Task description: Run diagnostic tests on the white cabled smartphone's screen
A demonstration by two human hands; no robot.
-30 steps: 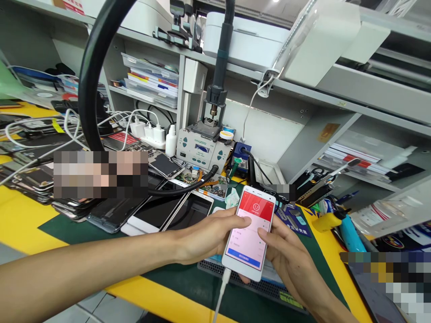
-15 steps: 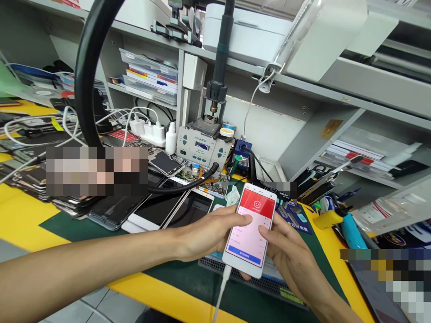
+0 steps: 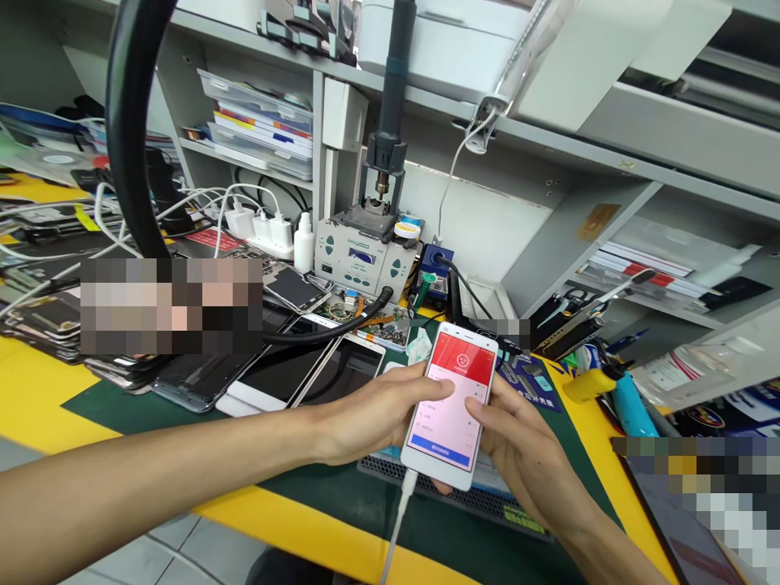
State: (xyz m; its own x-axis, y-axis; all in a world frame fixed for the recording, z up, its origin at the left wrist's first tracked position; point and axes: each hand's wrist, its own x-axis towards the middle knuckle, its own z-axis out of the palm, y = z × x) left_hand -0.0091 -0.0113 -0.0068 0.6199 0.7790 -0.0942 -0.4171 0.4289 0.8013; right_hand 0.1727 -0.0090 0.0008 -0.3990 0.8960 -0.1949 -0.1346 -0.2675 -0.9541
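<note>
A white smartphone (image 3: 448, 406) is held upright and slightly tilted between both hands, above a green mat (image 3: 322, 504). Its lit screen has a red band with a face icon on top, list rows below and a blue bar at the bottom. My left hand (image 3: 383, 410) grips its left side, the thumb lying over the screen. On the right edge, my right hand (image 3: 517, 439) is closed round it, thumb also on the glass. Most fingers are hidden behind the phone. A white charging cable (image 3: 399, 516) is plugged into its lower end.
Several phones and phone parts lie in stacks at the left, with a white phone (image 3: 344, 370) near the middle. Behind them stand a hot-air station (image 3: 359, 256), a white bottle (image 3: 303, 244) and a power strip (image 3: 268, 240). At right are a yellow bottle (image 3: 588, 386) and hand tools.
The camera view has shifted slightly, so the bench things sit a little further left and higher. Both hands keep the same hold on the smartphone, and its screen looks the same.
</note>
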